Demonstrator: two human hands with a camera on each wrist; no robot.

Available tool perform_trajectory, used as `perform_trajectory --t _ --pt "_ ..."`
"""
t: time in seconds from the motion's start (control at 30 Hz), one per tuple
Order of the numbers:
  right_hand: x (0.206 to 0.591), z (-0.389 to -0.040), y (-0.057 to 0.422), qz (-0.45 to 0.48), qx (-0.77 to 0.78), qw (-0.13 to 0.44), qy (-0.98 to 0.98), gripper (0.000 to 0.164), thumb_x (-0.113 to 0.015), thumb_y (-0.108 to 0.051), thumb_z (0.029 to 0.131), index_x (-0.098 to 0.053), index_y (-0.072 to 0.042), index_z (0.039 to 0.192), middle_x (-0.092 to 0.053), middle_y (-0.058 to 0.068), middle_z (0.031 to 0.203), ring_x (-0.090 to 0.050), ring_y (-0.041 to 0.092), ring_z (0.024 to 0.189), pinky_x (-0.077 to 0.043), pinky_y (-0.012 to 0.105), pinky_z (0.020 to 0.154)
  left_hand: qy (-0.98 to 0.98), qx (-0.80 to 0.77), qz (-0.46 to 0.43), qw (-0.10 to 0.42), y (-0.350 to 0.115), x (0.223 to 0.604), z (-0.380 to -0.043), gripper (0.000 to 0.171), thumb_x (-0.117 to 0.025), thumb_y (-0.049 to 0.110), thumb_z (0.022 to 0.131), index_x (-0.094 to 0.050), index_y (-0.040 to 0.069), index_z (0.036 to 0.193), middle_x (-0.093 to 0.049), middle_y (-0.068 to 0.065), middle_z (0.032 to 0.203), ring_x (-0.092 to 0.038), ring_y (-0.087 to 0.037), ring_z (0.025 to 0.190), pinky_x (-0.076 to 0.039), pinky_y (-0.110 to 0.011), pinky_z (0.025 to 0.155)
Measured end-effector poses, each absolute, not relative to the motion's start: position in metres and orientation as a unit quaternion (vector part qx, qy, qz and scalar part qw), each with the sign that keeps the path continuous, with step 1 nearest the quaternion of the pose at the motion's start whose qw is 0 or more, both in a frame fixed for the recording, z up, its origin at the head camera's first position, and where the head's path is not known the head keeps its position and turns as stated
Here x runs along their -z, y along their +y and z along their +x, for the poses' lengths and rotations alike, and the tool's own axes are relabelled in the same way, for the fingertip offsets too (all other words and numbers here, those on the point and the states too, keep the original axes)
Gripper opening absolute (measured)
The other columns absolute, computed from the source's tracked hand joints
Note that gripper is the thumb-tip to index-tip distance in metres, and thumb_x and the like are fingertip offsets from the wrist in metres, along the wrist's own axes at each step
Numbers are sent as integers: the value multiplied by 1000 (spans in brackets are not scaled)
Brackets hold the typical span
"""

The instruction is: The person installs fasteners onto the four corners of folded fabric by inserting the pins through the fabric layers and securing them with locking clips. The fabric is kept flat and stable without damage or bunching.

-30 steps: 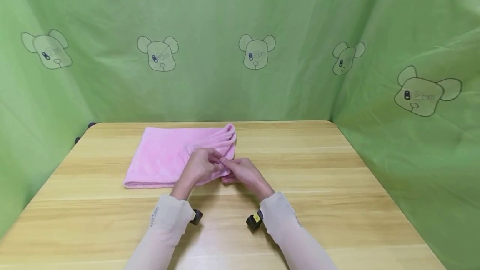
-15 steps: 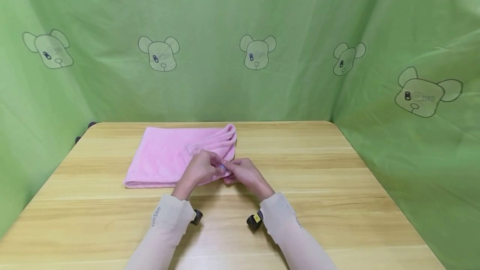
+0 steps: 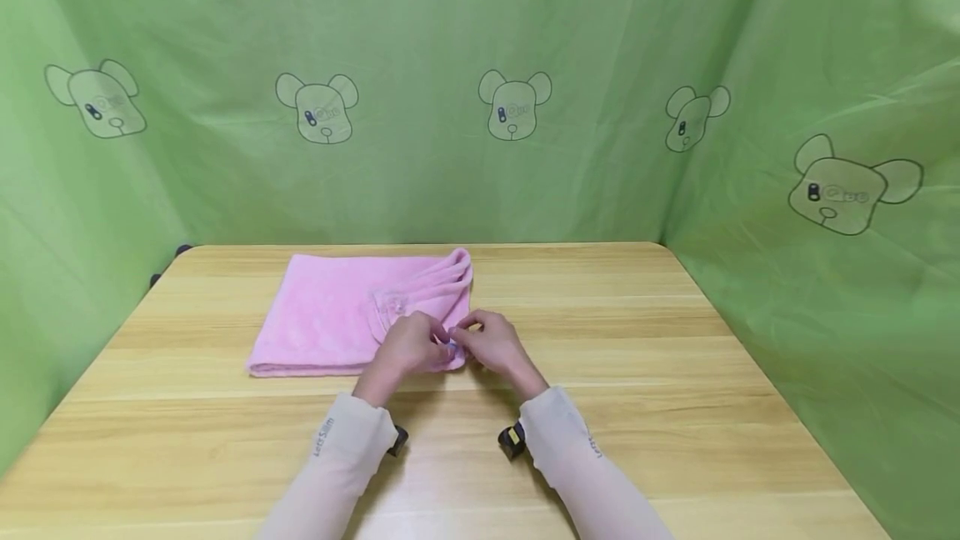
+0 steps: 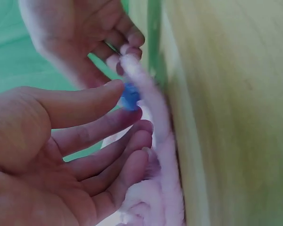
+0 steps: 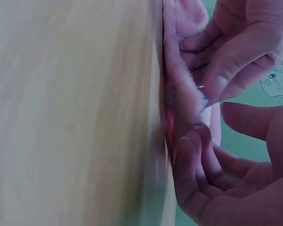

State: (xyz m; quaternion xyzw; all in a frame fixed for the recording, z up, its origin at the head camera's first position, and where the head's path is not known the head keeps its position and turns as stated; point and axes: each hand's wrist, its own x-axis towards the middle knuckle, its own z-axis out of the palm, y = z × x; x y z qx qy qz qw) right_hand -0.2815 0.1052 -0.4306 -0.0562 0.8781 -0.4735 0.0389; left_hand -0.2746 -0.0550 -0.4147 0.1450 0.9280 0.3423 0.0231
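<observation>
A pink plush cloth [image 3: 322,307] lies folded on the table, with gathered folds at its right side. My left hand [image 3: 408,344] is at its near right corner and pinches a small blue piece [image 4: 130,98] between thumb and forefinger, right beside the cloth's edge. What kind of piece it is cannot be told. Facing it, my right hand [image 3: 495,344] has its fingers curled at the rolled corner. In the right wrist view those fingertips [image 5: 191,141] touch the cloth's edge, while the thumb stands apart from them. The corner is partly hidden by both hands.
The wooden table [image 3: 637,373] extends around the cloth. Green curtains [image 3: 420,182] with printed bear heads enclose its back and sides. A dark wrist camera [image 3: 512,442] sits at the right cuff, and another dark camera [image 3: 397,442] at the left.
Both hands have shifted slightly toward me at the corner, uncovering a pale decorated patch on the cloth. The right thumb and forefinger now arch higher. The rest of the cloth stays put.
</observation>
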Motion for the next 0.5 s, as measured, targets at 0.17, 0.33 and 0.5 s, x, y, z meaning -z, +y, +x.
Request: perform_trajectory --t 0.17,0.33,0.5 --pt "429 -281 105 -58 472 46 879 15 -67 -17 89 -68 -3 94 -63 5 68 -57 17 56 -44 22 47 917 -383 105 -39 -66 407 -279 5 -73 10 84 -72 6 87 -68 -4 79 -61 -18 69 -54 -36 67" --pt "428 -281 105 -55 478 51 875 13 -66 -15 89 -68 -2 92 -63 5 68 -56 16 57 -45 22 48 903 -403 36 -144 -82 398 -283 8 -71 10 82 -70 5 88 -66 -9 85 -58 -25 79 -49 -44 76" --pt "429 -280 105 -50 483 47 873 11 -61 -10 88 -68 -3 87 -61 5 67 -54 14 56 -44 22 47 904 -395 -15 -166 -93 397 -285 22 -69 14 84 -66 5 103 -59 -18 106 -51 -33 97 -32 -53 92"
